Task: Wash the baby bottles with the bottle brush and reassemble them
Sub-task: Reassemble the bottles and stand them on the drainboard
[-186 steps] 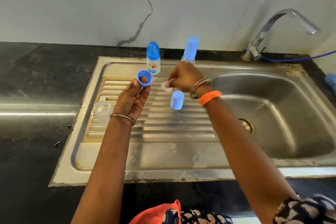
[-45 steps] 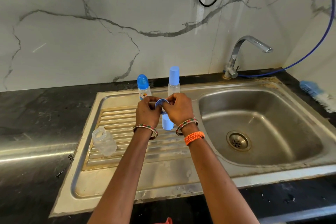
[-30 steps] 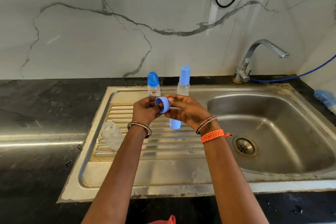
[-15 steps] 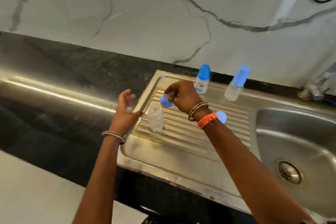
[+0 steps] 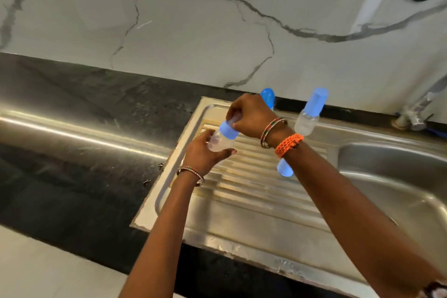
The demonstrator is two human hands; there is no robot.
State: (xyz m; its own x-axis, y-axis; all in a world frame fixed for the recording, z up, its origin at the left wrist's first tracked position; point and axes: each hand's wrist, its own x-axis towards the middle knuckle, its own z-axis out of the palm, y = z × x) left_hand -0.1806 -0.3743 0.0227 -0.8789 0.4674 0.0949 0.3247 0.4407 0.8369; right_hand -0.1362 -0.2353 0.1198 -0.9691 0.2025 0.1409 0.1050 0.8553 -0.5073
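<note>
Fingers of my right hand (image 5: 251, 116) curl down over the blue collar (image 5: 228, 131) and the pale teat (image 5: 234, 119) poking out of it, thumb and fingertips clamped on the ring from above. My left hand (image 5: 202, 156) comes up from below, fingers and thumb wrapped round the clear bottle (image 5: 220, 142), which sits tilted between both hands with its neck pointing up toward the right hand. The collar sits on the bottle's mouth; I cannot tell whether it is screwed fully home. Both hands meet above the left end of the ribbed draining board (image 5: 254, 176) of the steel sink (image 5: 242, 244).

Just behind my right wrist, a loose blue cap (image 5: 285, 170) stands on the ribs, partly hidden by my forearm. Further back along the sink's rear edge stand two assembled bottles: a short one with a rounded blue cap (image 5: 268, 97), mostly hidden behind my right hand, and a taller clear bottle with a long blue cap (image 5: 310, 113) to its right. The basin (image 5: 399, 176) opens on the right, with the tap base (image 5: 411, 118) at its back corner. Dark countertop (image 5: 72, 128) stretches left, below a white marbled wall (image 5: 193, 19)
</note>
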